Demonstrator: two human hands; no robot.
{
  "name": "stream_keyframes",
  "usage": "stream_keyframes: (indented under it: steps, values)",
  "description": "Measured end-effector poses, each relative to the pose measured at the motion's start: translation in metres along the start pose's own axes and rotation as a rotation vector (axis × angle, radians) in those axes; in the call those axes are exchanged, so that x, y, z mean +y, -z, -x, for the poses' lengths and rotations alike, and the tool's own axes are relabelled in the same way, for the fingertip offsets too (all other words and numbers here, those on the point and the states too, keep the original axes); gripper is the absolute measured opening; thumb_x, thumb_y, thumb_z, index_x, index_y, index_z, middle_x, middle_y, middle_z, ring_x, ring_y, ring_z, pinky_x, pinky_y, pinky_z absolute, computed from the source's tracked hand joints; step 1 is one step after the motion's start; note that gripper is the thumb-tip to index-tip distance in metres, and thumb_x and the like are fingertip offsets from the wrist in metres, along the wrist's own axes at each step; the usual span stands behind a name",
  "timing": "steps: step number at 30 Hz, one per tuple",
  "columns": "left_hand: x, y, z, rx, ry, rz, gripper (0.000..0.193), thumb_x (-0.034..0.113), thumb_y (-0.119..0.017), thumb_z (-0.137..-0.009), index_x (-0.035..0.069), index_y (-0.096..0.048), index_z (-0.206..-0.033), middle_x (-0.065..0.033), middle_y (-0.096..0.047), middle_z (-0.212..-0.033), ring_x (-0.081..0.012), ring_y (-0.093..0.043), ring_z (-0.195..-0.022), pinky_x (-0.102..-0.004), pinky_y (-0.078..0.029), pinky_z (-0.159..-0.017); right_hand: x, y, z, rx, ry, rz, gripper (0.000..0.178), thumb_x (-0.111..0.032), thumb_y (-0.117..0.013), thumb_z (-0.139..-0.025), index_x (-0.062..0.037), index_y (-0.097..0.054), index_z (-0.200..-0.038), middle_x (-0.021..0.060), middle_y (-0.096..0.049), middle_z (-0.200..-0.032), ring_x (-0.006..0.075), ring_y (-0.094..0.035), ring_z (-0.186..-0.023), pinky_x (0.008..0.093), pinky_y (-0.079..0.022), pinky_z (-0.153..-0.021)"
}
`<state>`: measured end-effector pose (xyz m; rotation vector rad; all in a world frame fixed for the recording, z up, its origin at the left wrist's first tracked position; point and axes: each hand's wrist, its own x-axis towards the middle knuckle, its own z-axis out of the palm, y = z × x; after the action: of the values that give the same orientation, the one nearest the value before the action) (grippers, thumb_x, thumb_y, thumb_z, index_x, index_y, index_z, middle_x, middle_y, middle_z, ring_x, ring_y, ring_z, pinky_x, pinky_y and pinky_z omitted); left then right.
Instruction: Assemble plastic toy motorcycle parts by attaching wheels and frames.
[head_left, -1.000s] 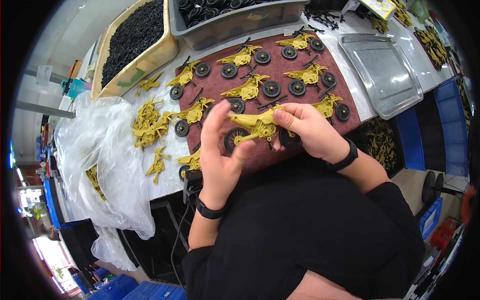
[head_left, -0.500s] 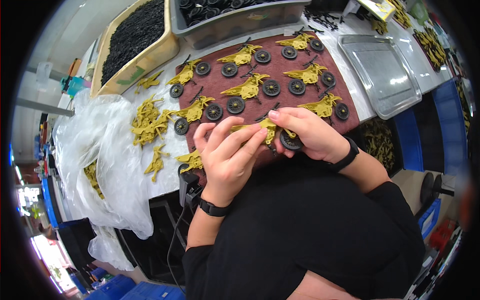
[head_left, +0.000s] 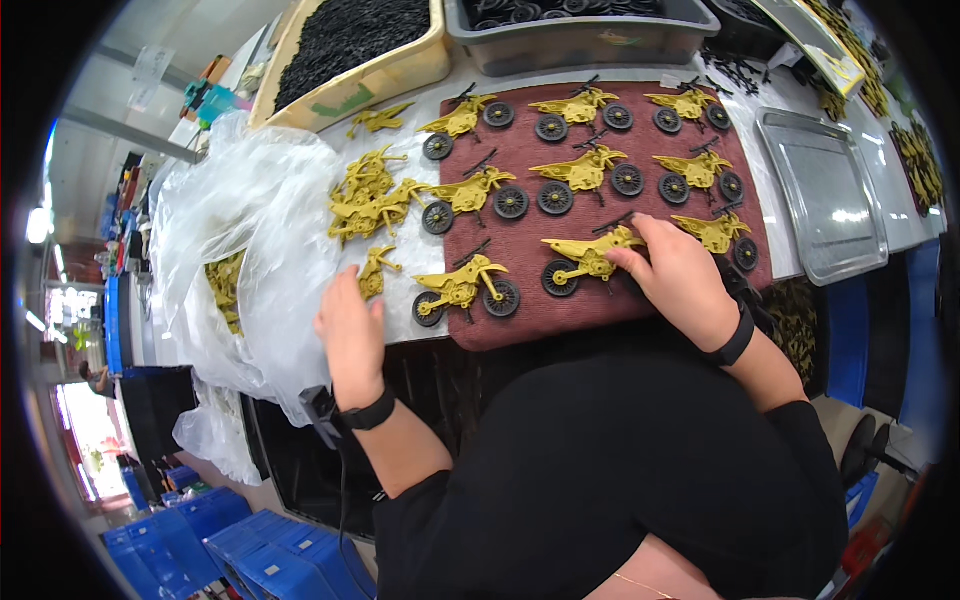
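Observation:
Several yellow toy motorbikes with black wheels lie in rows on a dark red mat. My right hand rests on the mat, fingers closed on the rear of one yellow motorbike lying in the near row. My left hand reaches left of the mat, fingers apart, touching a loose yellow bike frame on the white table. Another finished motorbike lies between the two hands. A heap of bare yellow frames sits just beyond the left hand.
A crumpled clear plastic bag holding more frames hangs off the table's left. A tan bin of black parts and a grey bin stand at the back. A metal tray lies right of the mat. Blue crates stand on the floor.
Both hands held one motorbike together above the mat. Now it lies on the mat under my right hand, and my left hand has moved left to the loose frames.

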<state>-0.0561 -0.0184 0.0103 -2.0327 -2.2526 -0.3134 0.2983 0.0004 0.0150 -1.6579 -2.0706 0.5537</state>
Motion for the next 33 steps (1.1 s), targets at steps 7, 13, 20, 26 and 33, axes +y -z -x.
stream_keyframes:
  steps: [7,13,20,26,33]
  values:
    - [-0.015,0.002,-0.007,-0.143,0.016,-0.027,0.053,0.008,-0.069,-0.069,0.004,-0.051,-0.119,-0.0112,-0.059,-0.103,-0.0275,-0.055,-0.100,-0.0412,-0.033,-0.091,-0.003,0.027,0.006,0.097,-0.009,0.140,0.034,-0.027,-0.063,-0.085,0.0018,-0.059,-0.104,0.0160,-0.062,-0.092,0.0301,-0.062,-0.084,0.0360,-0.049,-0.072]
    - [-0.005,0.027,-0.009,-0.028,-0.085,0.120,0.047,-0.001,-0.066,-0.065,0.000,-0.052,-0.110,-0.0175,-0.054,-0.098,-0.0328,-0.055,-0.088,-0.0388,-0.046,-0.076,0.008,0.075,0.021,0.314,-0.098,-0.355,0.023,-0.019,-0.064,-0.086,0.0019,-0.064,-0.096,0.0152,-0.065,-0.082,0.0234,-0.062,-0.067,0.0305,-0.047,-0.061]
    - [0.188,0.049,-0.029,-0.059,-0.793,0.501,0.044,-0.003,-0.069,-0.063,0.001,-0.058,-0.106,-0.0131,-0.054,-0.105,-0.0304,-0.054,-0.099,-0.0371,-0.044,-0.086,0.067,0.090,0.038,0.318,-0.156,-0.474,0.025,-0.019,-0.061,-0.090,0.0027,-0.064,-0.102,0.0102,-0.064,-0.078,0.0121,-0.057,-0.063,0.0250,-0.045,-0.059]
    - [0.282,-0.006,-0.022,-0.077,-0.956,0.700,0.041,0.007,-0.073,-0.067,0.003,-0.061,-0.107,-0.0085,-0.057,-0.102,-0.0259,-0.055,-0.096,-0.0364,-0.041,-0.084,0.076,0.092,0.047,0.191,-0.240,-0.546,0.028,-0.019,-0.065,-0.087,0.0025,-0.064,-0.105,0.0100,-0.066,-0.081,0.0123,-0.059,-0.068,0.0257,-0.048,-0.063]
    - [0.301,-0.023,-0.020,-0.091,-0.917,0.540,0.040,0.009,-0.072,-0.068,0.004,-0.062,-0.106,-0.0080,-0.059,-0.101,-0.0243,-0.056,-0.097,-0.0370,-0.039,-0.083,0.105,0.072,0.042,0.323,-0.246,-0.303,0.023,-0.019,-0.069,-0.079,-0.0021,-0.067,-0.095,0.0130,-0.060,-0.086,0.0259,-0.059,-0.075,0.0337,-0.048,-0.069]
